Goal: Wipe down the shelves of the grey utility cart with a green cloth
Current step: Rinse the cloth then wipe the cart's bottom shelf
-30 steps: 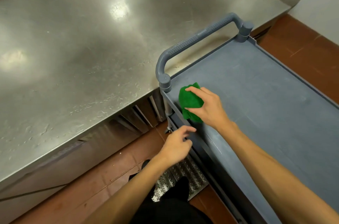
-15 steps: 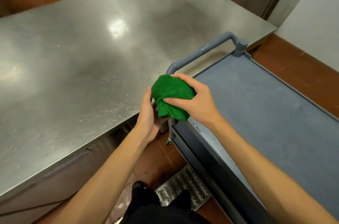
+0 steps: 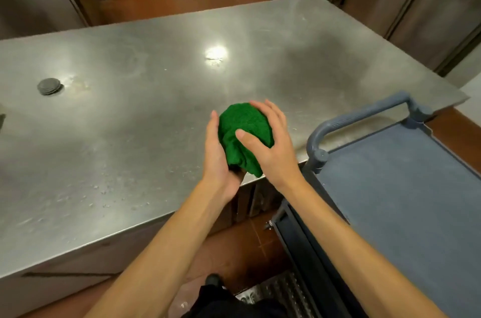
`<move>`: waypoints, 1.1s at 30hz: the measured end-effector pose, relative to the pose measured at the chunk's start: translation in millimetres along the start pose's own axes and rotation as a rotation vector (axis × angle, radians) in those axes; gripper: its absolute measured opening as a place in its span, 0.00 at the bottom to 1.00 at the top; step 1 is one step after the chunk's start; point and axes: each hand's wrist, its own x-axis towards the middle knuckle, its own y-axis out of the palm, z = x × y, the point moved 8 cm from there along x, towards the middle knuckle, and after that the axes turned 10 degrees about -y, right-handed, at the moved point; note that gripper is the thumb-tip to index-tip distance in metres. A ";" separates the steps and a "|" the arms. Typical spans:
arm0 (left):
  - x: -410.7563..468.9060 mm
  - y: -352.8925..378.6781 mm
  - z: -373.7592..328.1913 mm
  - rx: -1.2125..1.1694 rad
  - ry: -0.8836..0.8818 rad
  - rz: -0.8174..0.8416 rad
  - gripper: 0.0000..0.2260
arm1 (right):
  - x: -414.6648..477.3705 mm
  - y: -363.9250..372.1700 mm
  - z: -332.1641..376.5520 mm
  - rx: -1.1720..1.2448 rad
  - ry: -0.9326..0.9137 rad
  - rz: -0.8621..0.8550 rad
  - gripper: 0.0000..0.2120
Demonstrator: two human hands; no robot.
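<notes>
Green cloth [image 3: 244, 135] is bunched into a ball and held in the air over the near edge of the steel table [image 3: 130, 122], just left of the cart handle [image 3: 359, 114].

It is gripped by the right hand [image 3: 270, 146], fingers curled over the top and thumb pressed into the front. It is cupped from the left by the left hand [image 3: 218, 159], palm against it and fingers nearly straight.

Change: a second ago the cloth was pressed on the corner of the top shelf [image 3: 403, 200] by the right hand alone. It has since been lifted clear and taken up two-handed.

Judgement: wiping is paused and the cloth is probably being re-bunched for a fresh face. The lower shelves are barely in view and assumed not yet done.
</notes>
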 end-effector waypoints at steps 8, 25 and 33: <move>-48.4 -97.6 -101.3 0.002 0.216 -0.203 0.20 | 28.7 145.0 26.3 0.230 0.017 0.048 0.23; -233.7 -289.6 -220.2 -0.293 0.676 -0.622 0.23 | -19.5 420.9 126.9 0.714 0.225 0.510 0.25; -284.7 -357.4 -250.0 -0.147 0.789 -0.759 0.20 | -48.6 506.6 153.8 0.793 0.252 0.696 0.24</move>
